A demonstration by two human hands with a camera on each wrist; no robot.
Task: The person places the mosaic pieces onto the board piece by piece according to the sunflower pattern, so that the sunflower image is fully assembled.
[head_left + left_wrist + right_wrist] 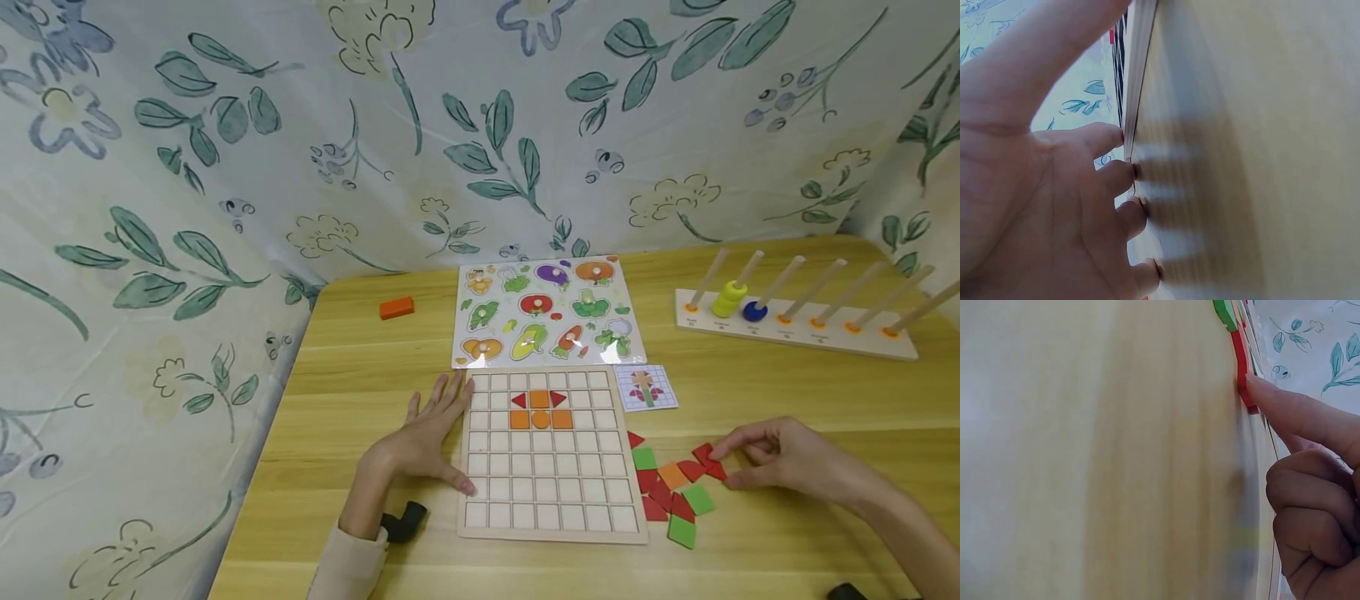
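My left hand (pixel 422 440) lies spread along the left side of a wooden grid board (pixel 551 537), with its thumb at the lower frame and its fingertips by the upper corner. On the board sit orange squares (pixel 539 399), an orange circle (pixel 541 419) and two red triangles (pixel 519 401). To the right of the board is a loose group of red, green and orange tiles (pixel 673 476). My right hand (pixel 795 467) pinches a red tile (pixel 716 471) at that group's right edge, between thumb and index finger. The right wrist view shows a fingertip against a red tile (pixel 1240 359).
A small pattern card (pixel 647 388) lies by the board's upper right corner. Behind the board is a vegetable puzzle (pixel 510 310). A peg stand (pixel 795 329) with yellow and blue rings stands back right, an orange block (pixel 396 308) back left. Floral cloth hangs behind.
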